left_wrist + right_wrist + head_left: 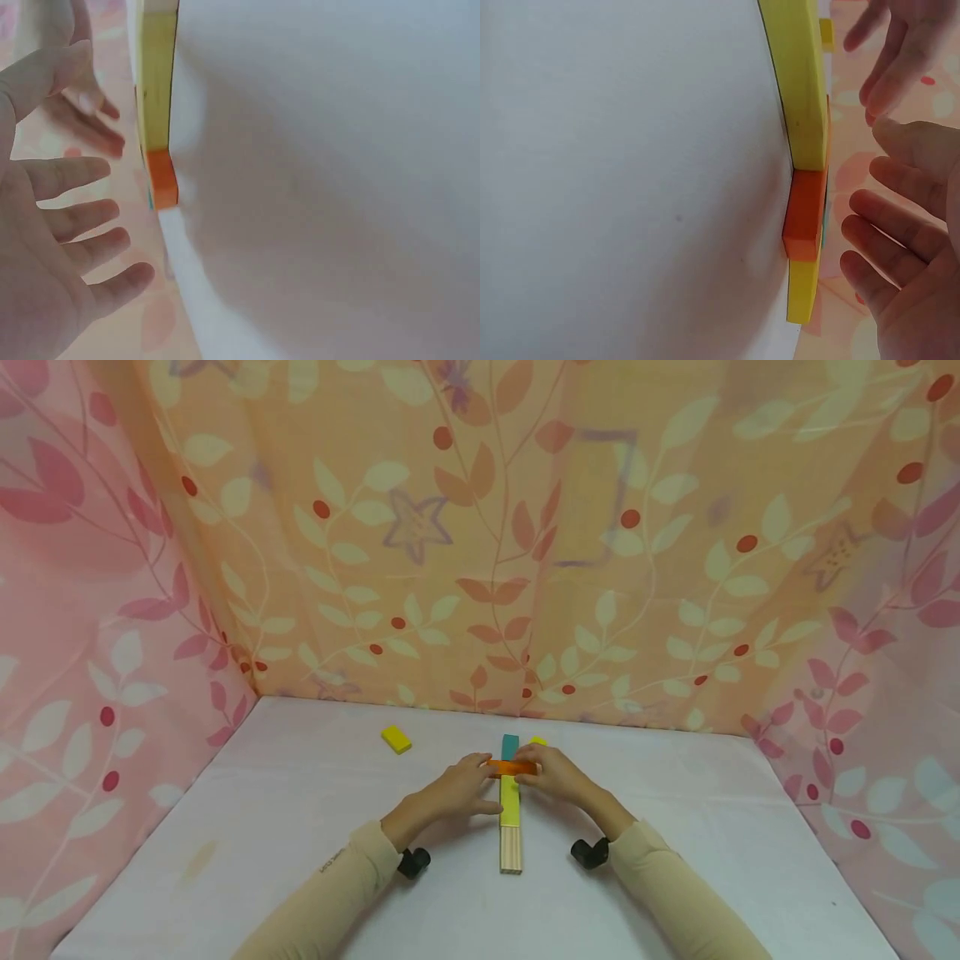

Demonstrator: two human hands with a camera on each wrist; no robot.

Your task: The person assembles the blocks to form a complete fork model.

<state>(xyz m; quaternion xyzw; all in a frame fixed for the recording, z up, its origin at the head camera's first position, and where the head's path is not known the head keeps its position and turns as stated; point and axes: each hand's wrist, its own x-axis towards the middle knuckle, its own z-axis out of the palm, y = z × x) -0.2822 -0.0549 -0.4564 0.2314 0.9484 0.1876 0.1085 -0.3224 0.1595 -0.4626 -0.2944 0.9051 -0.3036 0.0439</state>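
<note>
An orange block lies crosswise on the table, between a teal block at its far side and a yellow block at its near side. A striped pale wooden block continues the row toward me. My left hand hovers by the orange block's left end, its fingers spread apart in the left wrist view. At the other end is my right hand; the right wrist view shows its fingers loosely extended, beside the orange block and apart from it. Neither hand grips anything.
A loose yellow block lies at the back left. Another yellow piece shows partly behind my right hand. White cloth covers the table, and patterned curtains enclose its back and sides.
</note>
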